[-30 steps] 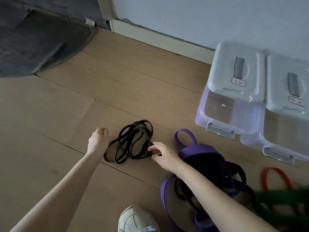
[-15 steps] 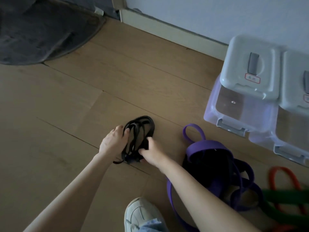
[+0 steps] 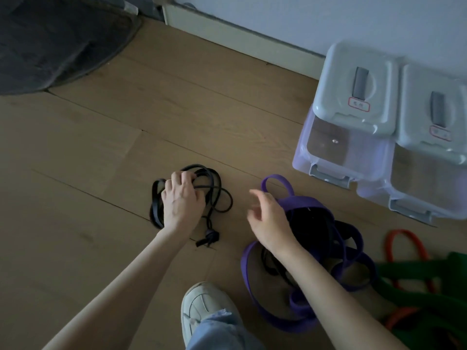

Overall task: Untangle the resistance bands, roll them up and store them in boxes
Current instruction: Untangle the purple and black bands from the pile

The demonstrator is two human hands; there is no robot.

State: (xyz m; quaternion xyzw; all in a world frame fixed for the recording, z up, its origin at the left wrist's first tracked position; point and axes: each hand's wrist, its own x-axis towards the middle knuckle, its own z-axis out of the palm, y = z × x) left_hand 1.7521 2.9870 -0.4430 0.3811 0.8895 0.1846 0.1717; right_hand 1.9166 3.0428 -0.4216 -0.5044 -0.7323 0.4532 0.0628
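Our left hand (image 3: 182, 201) clamps its curled grip on the black band (image 3: 214, 190), bunched on the floor (image 3: 101, 147) at 12 o'clock. Our right hand (image 3: 269, 219) hovers spread, holding nothing, above the purple band (image 3: 303, 202) at 2 o'clock. Risk: pulling may tighten the knotted tail. The boxes (image 3: 353, 102), seemingly lidded, stand beyond; green and orange bands run out of view.
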